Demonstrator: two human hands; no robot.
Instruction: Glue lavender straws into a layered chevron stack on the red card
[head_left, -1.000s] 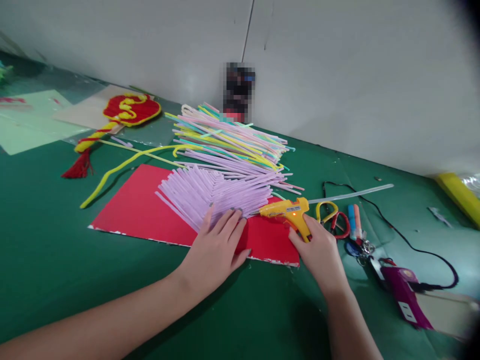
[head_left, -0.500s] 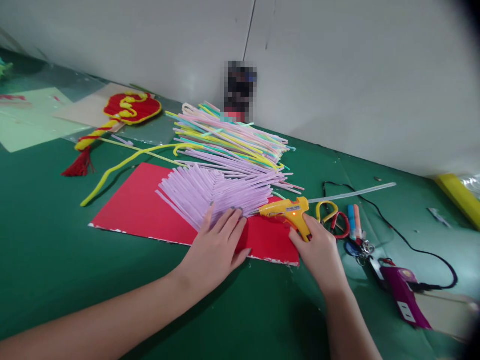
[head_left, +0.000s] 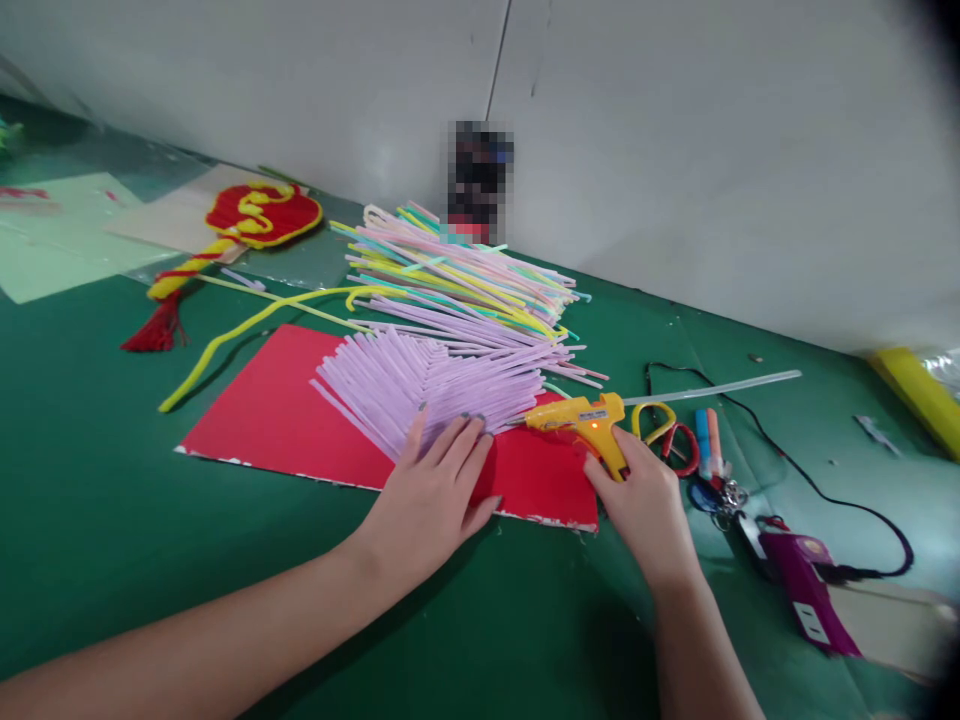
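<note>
My left hand (head_left: 442, 478) lies with outstretched fingers over the lower part of a lilac heart-like shape made of pipe cleaners (head_left: 390, 385). Beneath that shape is a red sheet (head_left: 255, 400) with a ragged white front edge. My right hand (head_left: 645, 490) is wrapped round the handle of a yellow hot glue gun (head_left: 577, 415), whose orange light is on. The gun's nozzle points left at the right edge of the lilac pipe cleaners, and a long clear glue stick (head_left: 720, 386) sticks out of its back.
Loose pastel pipe cleaners (head_left: 465, 275) lie in a pile behind the red sheet. A red and yellow fan (head_left: 262, 215) with a tassel rests at the left. To the right are scissors (head_left: 679, 448), keys (head_left: 727, 505), a black cord (head_left: 825, 490) and a purple power bank-like block (head_left: 806, 590).
My right hand and the glue gun have shifted slightly to the right, drawing the nozzle back a little from the lilac pipe cleaners. My left hand has stayed in place.
</note>
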